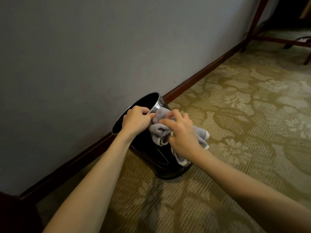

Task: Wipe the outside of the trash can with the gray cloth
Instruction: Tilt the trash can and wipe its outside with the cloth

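Wall (84, 56): plain pale grey, filling the left and upper part of the view; a dark reddish-brown wooden baseboard (198, 75) runs along its foot from lower left to upper right.

Left hand (137, 119): forearm bare, reaching in from the lower left. Fingers curled over the near rim of the trash can, thumb side toward the cloth; it grips the rim and touches the cloth's upper edge.

Trash can (156, 158): round, glossy black body with a bright metal band at the rim (155, 105). Stands on the carpet just beside the baseboard, tilted, its open mouth turned toward the wall and the left. Interior dark; contents cannot be made out.

Gray cloth (159, 129): bunched and folded, pale edging showing at the folds. Lies against the can's outer side just under the metal band, and hangs down the right flank toward the base.

Right hand (182, 132): forearm bare, entering from the lower right. Fingers bent into the cloth, grasping it and holding it against the can's outside.

Carpet (244, 115): olive-gold with a pale leaf pattern, covering the floor to the right.

Furniture frame (254, 22): dark red wooden legs and crossbar, upper right corner, well apart from the can.
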`<state>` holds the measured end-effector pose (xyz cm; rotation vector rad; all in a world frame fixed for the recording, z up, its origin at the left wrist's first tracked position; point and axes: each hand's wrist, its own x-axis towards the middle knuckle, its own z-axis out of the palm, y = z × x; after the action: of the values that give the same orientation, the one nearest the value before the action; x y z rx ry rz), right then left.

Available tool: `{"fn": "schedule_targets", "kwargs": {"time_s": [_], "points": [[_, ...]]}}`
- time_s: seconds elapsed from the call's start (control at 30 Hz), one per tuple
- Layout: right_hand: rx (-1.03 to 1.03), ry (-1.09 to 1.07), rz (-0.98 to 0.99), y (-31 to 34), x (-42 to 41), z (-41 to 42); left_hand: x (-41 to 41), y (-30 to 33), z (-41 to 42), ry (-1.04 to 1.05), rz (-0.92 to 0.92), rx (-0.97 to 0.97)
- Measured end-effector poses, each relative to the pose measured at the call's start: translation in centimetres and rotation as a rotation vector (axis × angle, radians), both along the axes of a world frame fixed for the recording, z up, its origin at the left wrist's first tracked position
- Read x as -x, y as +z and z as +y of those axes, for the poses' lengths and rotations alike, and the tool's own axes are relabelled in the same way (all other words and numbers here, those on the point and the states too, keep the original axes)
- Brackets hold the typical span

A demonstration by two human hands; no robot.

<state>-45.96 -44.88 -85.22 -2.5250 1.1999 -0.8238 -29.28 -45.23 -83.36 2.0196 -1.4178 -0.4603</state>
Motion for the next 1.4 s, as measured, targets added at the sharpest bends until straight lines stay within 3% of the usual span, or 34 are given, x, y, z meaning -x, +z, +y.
{"fn": "schedule_targets", "kwargs": {"time_s": [0.2, 0.37, 0.47, 0.57, 0.63, 0.83, 1.1, 1.27, 1.4], "points": [[0.037, 0.075, 0.197, -2.6, 2.0, 0.5, -0.6, 0.0, -0.1, -0.01, 0.035, -0.033], [-0.1, 0.055, 0.417, -6.1, 5.6, 0.2, -2.6, 0.2, 0.0, 0.018, 0.141, -0.05], [-0.215, 0.004, 0.452, -7.3, 7.9, 0.0, -3.5, 0.1, 0.3, 0.022, 0.186, -0.034], [-0.186, 0.002, 0.504, -7.2, 8.2, -0.2, -3.3, 0.1, 0.5, -0.002, 0.213, -0.037], [-0.182, -0.005, 0.483, -6.8, 7.6, -0.4, -3.2, 0.0, 0.5, 0.023, 0.199, -0.023], [-0.1, 0.134, 0.169, -4.8, 3.1, 0.7, -2.0, -0.3, 0.4, -0.024, 0.134, -0.014], [-0.112, 0.171, 0.101, -5.3, 3.3, 0.4, -3.3, -0.4, 0.1, -0.064, 0.145, -0.032], [-0.148, 0.084, 0.044, -7.9, 6.3, -0.2, -4.3, -0.3, 0.2, -0.083, 0.158, -0.044], [-0.184, -0.124, 0.068, -9.6, 8.3, -2.9, -5.0, -0.5, 0.6, -0.087, 0.181, -0.036]]}}
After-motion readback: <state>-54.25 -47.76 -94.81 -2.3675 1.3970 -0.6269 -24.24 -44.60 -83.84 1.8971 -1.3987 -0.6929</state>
